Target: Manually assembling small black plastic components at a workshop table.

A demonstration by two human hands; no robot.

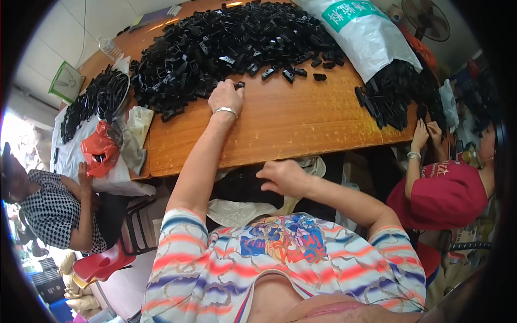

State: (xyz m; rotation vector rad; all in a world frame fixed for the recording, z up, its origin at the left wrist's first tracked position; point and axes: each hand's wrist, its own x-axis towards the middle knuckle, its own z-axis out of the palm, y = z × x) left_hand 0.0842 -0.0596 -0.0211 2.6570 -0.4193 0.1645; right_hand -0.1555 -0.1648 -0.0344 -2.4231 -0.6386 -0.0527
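A large heap of small black plastic parts [215,48] covers the far side of the wooden table [301,124]. At the near edge of this heap is my left hand [226,98], a silver bangle on its wrist. Its fingers are curled, with a black plastic part [239,85] at the tips. My right hand [288,178] hangs over the table's front edge, above my lap. Its fingers are bent inward, and whatever they may hold is hidden. Below it lie a dark opening and pale cloth or sacking [242,211].
At right, a white sack [371,43] spills more black parts [385,99], where a co-worker in red [449,194] has both hands. Another person in checks [54,207] sits at left, near a red plastic bag [100,148]. A clear bottle [110,48] stands far left.
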